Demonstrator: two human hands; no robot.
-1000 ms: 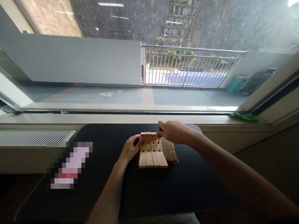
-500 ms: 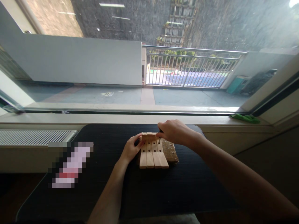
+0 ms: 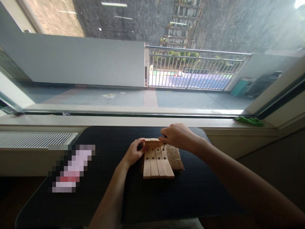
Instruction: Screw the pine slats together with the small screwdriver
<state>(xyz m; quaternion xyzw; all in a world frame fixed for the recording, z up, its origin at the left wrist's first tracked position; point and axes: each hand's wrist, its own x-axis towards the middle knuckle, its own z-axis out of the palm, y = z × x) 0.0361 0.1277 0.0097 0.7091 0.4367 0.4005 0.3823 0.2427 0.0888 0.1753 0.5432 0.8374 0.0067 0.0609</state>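
Note:
A pale wooden piece of several curved slats [image 3: 154,167], pierced by two rows of dark holes, rests on a piece of brown cardboard [image 3: 175,158]. My left hand [image 3: 135,152] grips its far left side, thumb on the wood. Something dark shows between that thumb and the fingers, too small to name. My right hand [image 3: 175,135] is closed round the dark handle of a screwdriver [image 3: 164,144]. Its thin shaft points down at the upper hole of the rightmost slat. The fist hides most of the handle.
Everything stands on a black table [image 3: 100,184] against a window sill [image 3: 114,121]. A blurred pinkish patch [image 3: 76,163] lies at the table's left. On the left is a white radiator [image 3: 35,140], and a green cloth [image 3: 249,121] lies on the sill at right.
The slatted piece and cardboard sit slightly nearer to me, with the near edge tipped lower. My right hand has shifted a little; both hands keep their hold.

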